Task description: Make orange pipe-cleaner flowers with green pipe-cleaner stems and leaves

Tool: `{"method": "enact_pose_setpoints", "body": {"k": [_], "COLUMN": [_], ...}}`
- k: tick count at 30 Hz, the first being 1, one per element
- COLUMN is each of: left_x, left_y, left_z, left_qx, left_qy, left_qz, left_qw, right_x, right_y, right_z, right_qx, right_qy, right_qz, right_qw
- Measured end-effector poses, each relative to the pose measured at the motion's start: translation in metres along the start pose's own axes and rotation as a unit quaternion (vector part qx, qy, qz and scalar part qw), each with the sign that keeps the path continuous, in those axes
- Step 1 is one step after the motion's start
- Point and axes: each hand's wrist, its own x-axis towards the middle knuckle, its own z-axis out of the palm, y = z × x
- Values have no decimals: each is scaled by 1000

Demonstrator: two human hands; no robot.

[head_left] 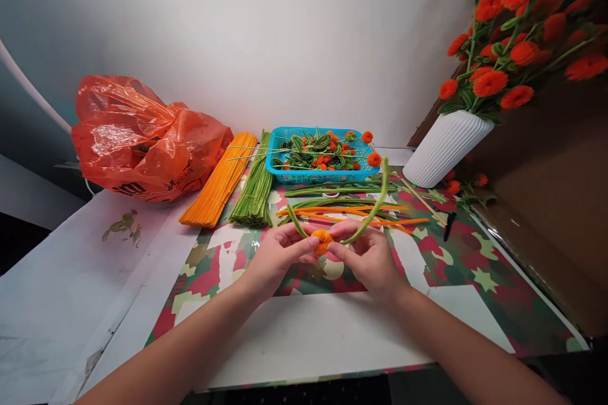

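Between my two hands is a small orange pipe-cleaner flower (322,242), held above the patterned table cover. My left hand (284,252) pinches its left side with thumb and fingers. On the other side my right hand (368,255) grips it the same way. A green pipe cleaner (379,202) runs out from behind the flower; one end curves up past my right hand, and a shorter end pokes up by my left. Just beyond the hands lie loose orange pipe cleaners (403,221) and green pipe cleaners (342,190).
A blue basket (323,176) of flowers and leaves stands at the back, beside bundles of green stems (254,193) and orange stems (219,183). Left is an orange plastic bag (147,145). A white vase (446,149) with orange flowers (491,82) leans at right.
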Motion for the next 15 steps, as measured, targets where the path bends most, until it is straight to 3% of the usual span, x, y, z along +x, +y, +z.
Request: {"method": "enact_pose_setpoints", "body": {"k": [4,9,15], "left_x": [0,4,2], "left_y": [-3,-5,-6], "left_z": [-3,-2,5], "left_qx": [34,-16,-160], "left_qy": [29,53,-1], "left_qz": [24,32,-70], "left_qw": [999,998,985], "right_x": [2,6,4], "right_y": [-2,0,2], "right_z": [0,-1,1], "right_qx": [47,144,276], "right_qy": [25,36,-34], "right_qz": [83,163,231], "right_qw": [995,975,932]}}
